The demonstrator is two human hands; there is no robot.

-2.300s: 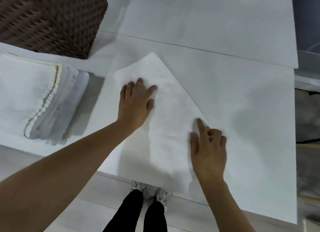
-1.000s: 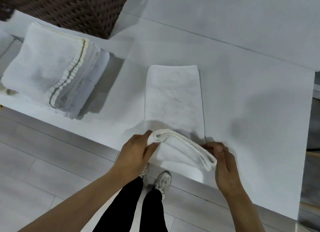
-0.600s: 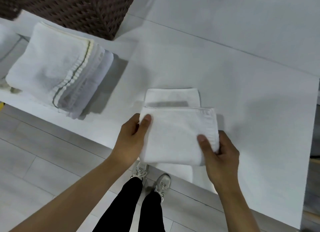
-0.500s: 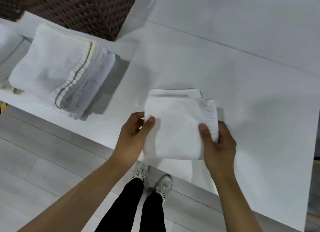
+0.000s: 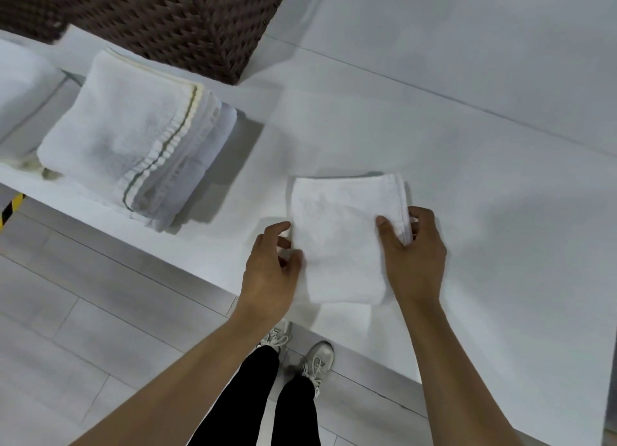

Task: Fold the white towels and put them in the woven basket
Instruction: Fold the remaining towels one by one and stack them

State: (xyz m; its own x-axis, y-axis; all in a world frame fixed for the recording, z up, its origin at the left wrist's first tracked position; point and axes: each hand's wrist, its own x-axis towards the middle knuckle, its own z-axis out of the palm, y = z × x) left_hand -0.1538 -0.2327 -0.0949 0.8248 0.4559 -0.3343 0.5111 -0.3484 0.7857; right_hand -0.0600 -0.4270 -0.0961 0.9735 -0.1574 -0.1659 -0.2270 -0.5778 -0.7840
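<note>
Lengthwise, folded towel (image 5: 340,235) points away

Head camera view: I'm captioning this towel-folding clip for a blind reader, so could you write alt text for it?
Two bare hands hold a small folded white towel at a white table's near edge, the left hand at its left side, the right hand pinching its right edge. A stack of folded towels lies to the left, before a dark woven basket.

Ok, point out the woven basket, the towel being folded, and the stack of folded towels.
woven basket (image 5: 173,22): head view, front wall.
folded towel (image 5: 337,232): head view, top face.
towel stack (image 5: 120,135): head view, top towel.
</note>
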